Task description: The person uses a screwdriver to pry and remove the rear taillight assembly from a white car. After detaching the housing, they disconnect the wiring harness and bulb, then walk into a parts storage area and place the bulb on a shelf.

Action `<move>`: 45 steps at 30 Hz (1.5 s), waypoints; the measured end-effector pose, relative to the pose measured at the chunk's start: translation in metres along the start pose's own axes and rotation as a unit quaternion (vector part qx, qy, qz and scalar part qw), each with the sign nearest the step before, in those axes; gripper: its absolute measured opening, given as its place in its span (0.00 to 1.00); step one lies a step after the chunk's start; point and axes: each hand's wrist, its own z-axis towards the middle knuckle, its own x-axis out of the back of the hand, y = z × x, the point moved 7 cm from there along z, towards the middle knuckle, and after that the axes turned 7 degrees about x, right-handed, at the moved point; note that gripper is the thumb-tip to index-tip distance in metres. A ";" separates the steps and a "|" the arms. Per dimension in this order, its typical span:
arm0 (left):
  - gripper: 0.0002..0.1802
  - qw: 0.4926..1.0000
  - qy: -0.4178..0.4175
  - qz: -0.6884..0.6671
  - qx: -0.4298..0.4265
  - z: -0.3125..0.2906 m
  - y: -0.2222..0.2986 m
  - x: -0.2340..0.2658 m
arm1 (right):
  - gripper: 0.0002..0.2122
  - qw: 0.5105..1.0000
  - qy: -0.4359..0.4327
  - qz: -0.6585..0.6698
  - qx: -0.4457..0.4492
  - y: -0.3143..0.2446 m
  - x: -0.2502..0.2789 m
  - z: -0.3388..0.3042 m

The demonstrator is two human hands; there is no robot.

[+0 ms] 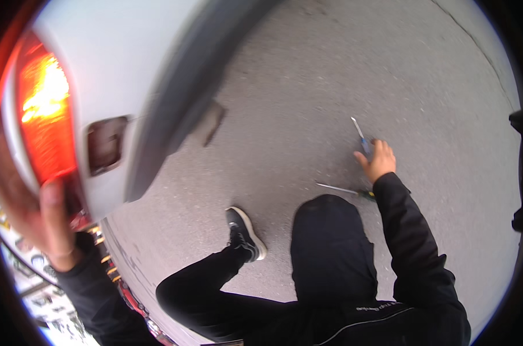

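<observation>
On the left, a lit red tail light [48, 124] is at the corner of a white car [117, 52]. My left hand [57, 228] grips its lower end, the thumb lying up against the red lens and the other fingers partly hidden and blurred. Over the asphalt at the right, my right hand [380, 161] has its thumb and fingers apart around the handle end of a blue-handled screwdriver [363, 141]. I see no closed grip on it. A second screwdriver [342, 189] with a dark green handle lies below that hand, its handle partly behind my sleeve.
A brownish rectangular recess [107, 145] shows in the car body beside the light. The dark bumper edge [183, 86] curves over the grey asphalt [307, 75]. My bent knee [330, 242] and my shoe [244, 233] are close below the tools. Dark objects line the right rim.
</observation>
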 end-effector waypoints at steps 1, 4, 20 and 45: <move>0.50 0.999 0.012 -0.011 -0.030 -0.001 0.001 0.004 | 0.23 0.998 -0.048 -0.003 -0.027 0.002 -0.022 0.011; 0.47 0.990 0.103 -0.081 -0.049 -0.014 -0.008 0.019 | 0.15 0.971 -0.208 -0.036 -0.111 0.027 -0.077 0.017; 0.31 0.924 0.347 -0.160 -0.015 -0.061 -0.038 0.062 | 0.11 0.883 0.043 0.319 0.341 -0.349 0.244 0.111; 0.27 0.936 0.327 0.097 0.080 -0.095 -0.061 0.061 | 0.13 0.879 0.118 0.303 0.348 -0.384 0.234 0.127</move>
